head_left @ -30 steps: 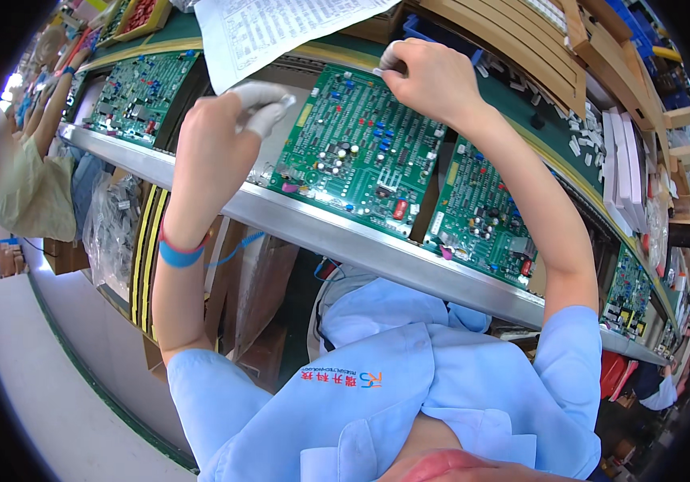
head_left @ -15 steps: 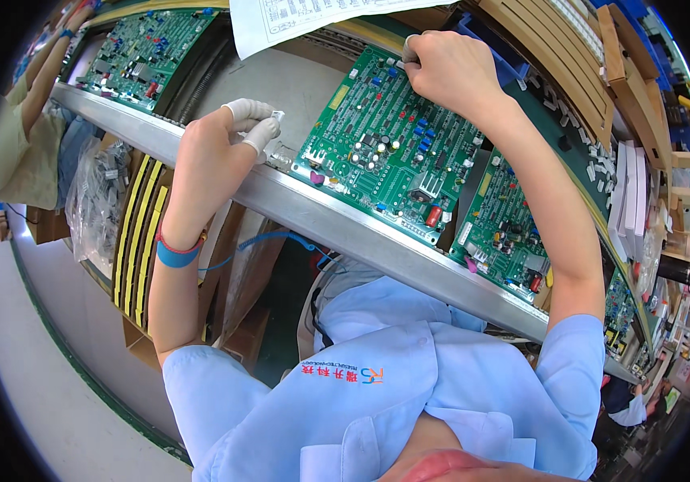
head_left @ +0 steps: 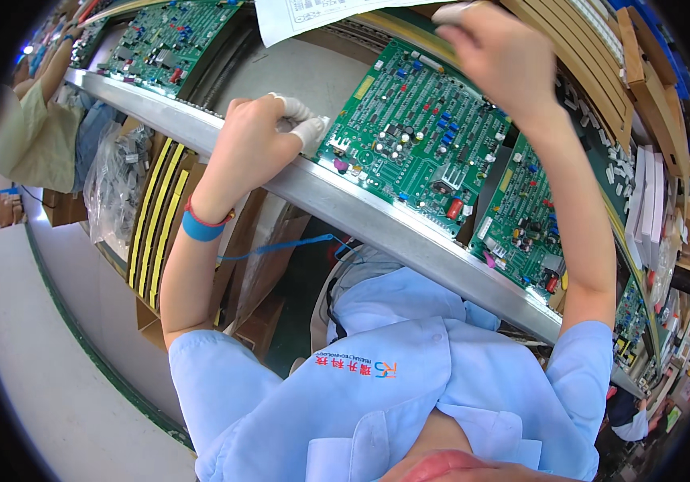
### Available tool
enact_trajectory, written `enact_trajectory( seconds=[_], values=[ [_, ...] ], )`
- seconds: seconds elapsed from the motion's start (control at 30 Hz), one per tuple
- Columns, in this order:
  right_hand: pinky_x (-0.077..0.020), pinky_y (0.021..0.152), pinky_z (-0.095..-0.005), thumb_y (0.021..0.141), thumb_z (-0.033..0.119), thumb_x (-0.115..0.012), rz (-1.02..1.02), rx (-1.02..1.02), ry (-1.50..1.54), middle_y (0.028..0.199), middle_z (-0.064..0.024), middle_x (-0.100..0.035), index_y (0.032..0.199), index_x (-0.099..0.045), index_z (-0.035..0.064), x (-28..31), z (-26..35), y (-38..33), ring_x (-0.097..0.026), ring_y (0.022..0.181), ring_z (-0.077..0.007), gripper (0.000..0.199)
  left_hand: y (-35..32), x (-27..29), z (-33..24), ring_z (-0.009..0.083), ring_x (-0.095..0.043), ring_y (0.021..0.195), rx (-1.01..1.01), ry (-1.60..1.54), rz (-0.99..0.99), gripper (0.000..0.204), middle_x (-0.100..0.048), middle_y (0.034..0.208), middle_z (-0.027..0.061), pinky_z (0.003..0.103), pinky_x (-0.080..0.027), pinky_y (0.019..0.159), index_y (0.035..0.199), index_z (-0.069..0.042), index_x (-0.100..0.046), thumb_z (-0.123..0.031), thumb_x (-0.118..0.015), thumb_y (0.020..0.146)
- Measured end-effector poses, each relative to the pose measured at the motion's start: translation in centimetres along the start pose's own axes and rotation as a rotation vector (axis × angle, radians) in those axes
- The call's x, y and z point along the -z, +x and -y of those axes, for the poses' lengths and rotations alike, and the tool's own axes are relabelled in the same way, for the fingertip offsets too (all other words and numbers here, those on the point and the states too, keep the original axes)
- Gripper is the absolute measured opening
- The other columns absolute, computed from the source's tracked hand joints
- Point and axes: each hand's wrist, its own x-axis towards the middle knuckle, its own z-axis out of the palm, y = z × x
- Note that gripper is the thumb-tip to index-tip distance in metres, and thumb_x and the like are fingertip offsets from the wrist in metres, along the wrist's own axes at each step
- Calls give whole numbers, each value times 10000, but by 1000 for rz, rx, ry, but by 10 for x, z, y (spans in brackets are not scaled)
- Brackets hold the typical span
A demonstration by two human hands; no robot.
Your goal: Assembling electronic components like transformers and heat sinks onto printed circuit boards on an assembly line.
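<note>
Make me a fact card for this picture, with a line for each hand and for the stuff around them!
Left hand: wears white finger covers; pinches a small pale piece close to the board's left edge
Right hand: raised near the board's far edge, blurred; can't tell if it holds anything
Between them: green circuit board with red and blue parts
Left wrist: blue band
In front: silver metal rail
Farther back: white printed sheet
To the right: another green board

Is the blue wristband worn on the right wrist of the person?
No, the blue wristband is around the wrist of the left hand.
</note>
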Motion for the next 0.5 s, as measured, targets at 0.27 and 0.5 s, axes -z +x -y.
enact_trajectory(
  seconds=[0.27, 0.5],
  values=[
    [-346, 984, -425, 687, 51, -649, -84, 199, -339, 1233, -150, -554, 1073, -640, 34, 21, -23, 31, -510, 1140, -293, 387, 18, 1, -12, 261, -620, 573, 19, 91, 146, 230, -629, 633, 181, 346, -486, 605, 772, 58, -681, -171, -694, 761],
    [-375, 944, -400, 679, 50, -615, 7, 258, -306, 1097, -151, -645, 838, -709, 41, 21, -25, 49, -556, 1075, -270, 184, 26, 2, -18, 324, -607, 566, -48, 345, 185, 275, -613, 603, 200, 365, -487, 595, 719, 46, -674, -226, -692, 759]
  ],
)
